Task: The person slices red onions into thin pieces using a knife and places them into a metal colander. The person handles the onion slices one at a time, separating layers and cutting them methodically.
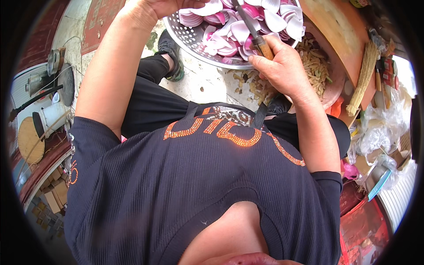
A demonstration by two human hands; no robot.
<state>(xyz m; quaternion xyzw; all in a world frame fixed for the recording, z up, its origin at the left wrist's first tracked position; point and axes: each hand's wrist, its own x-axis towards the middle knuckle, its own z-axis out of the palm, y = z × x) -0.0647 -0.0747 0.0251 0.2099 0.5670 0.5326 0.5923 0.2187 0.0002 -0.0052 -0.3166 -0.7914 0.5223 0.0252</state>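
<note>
A perforated metal colander [185, 44] at the top of the view holds many cut red onion pieces [240, 31]. My right hand [283, 63] grips the wooden handle of a knife [263, 48], whose dark blade lies over the onion pieces and runs off the top edge. My left hand [162, 6] is at the top edge, over the colander's left rim, partly cut off by the picture. Its fingers are bent near a pale onion piece; whether it holds that piece is not plain.
Right of the colander, a wide pinkish basin [334, 86] holds brownish peelings [313, 63]; more lie on the floor [203, 86]. A straw whisk brush [362, 79] rests on a wooden surface [341, 29] beside clear plastic bags [381, 122]. Pots and a round board [30, 140] stand at the left.
</note>
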